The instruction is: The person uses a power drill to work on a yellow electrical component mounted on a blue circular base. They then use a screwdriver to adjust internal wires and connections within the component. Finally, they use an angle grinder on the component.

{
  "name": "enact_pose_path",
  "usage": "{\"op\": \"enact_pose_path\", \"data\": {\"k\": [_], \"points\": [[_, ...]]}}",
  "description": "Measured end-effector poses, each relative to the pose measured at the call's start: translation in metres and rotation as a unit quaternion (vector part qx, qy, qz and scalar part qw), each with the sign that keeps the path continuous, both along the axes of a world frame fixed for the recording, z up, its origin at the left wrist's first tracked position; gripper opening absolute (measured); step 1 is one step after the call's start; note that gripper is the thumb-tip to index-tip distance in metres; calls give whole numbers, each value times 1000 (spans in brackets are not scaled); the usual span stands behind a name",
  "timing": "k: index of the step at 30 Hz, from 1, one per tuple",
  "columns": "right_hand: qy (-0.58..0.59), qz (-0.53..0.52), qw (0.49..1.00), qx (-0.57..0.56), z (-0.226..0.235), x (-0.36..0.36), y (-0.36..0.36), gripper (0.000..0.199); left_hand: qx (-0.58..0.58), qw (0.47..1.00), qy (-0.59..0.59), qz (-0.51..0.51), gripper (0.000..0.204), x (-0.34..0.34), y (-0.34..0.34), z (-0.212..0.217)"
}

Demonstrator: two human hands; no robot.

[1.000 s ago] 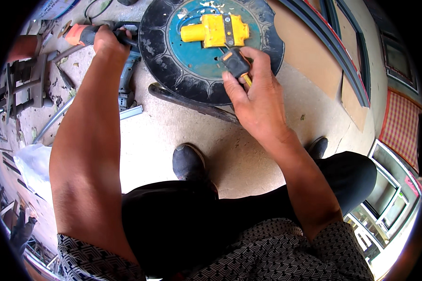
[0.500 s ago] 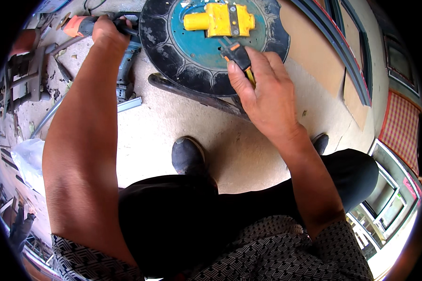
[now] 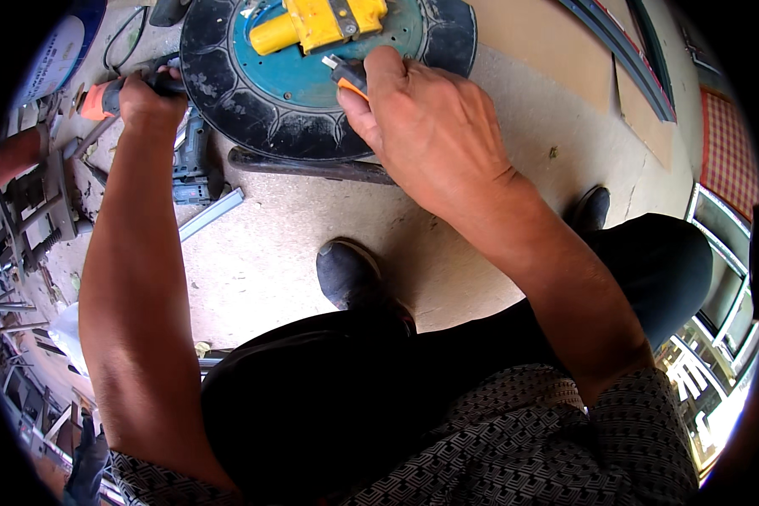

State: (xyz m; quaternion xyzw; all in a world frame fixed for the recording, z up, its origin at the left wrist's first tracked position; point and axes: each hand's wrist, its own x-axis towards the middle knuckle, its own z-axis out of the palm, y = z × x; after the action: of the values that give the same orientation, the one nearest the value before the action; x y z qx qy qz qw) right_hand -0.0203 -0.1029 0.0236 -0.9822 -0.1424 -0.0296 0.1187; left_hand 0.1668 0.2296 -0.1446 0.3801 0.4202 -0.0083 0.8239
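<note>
My right hand (image 3: 434,126) is closed on a black-and-orange plug (image 3: 351,78). The plug's metal prongs point up and left, apart from the yellow socket block (image 3: 320,24) just above. That block is fixed at the teal centre of a cable reel (image 3: 299,135) with a wide black rim, which is cut off by the upper edge of the view. To the left of the reel, my left hand (image 3: 149,99) wraps round the dark handle of an orange-and-black power tool (image 3: 101,101). Part of the tool is hidden by my fingers.
A grey-blue power tool (image 3: 192,160) lies on the floor beside the reel, near a short metal strip (image 3: 212,212). Metal parts and scrap (image 3: 46,194) crowd the left side. Brown board (image 3: 548,46) and dark frame profiles (image 3: 628,59) lie at the upper right.
The view has shifted, so the reel sits further left and higher. My right hand has turned the plug so its prongs point more to the left. My left hand keeps its grip.
</note>
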Motion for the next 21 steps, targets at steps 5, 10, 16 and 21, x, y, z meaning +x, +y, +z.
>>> {"op": "enact_pose_path", "data": {"k": [5, 10, 16, 21], "points": [[60, -36, 996, 50, -3, 3, -4, 29, 21, 1000, 5, -15, 30, 0, 9, -2], [73, -43, 989, 121, -3, 8, -8, 30, 54, 996, 15, -64, 35, -9, 1, 10], [64, -42, 990, 119, -6, 8, -10, 30, 204, 955, 149, -158, 37, -25, -3, 35], [53, -34, 995, 72, -9, 8, -12, 32, 222, 934, 161, -231, 45, -37, -5, 43]]}}
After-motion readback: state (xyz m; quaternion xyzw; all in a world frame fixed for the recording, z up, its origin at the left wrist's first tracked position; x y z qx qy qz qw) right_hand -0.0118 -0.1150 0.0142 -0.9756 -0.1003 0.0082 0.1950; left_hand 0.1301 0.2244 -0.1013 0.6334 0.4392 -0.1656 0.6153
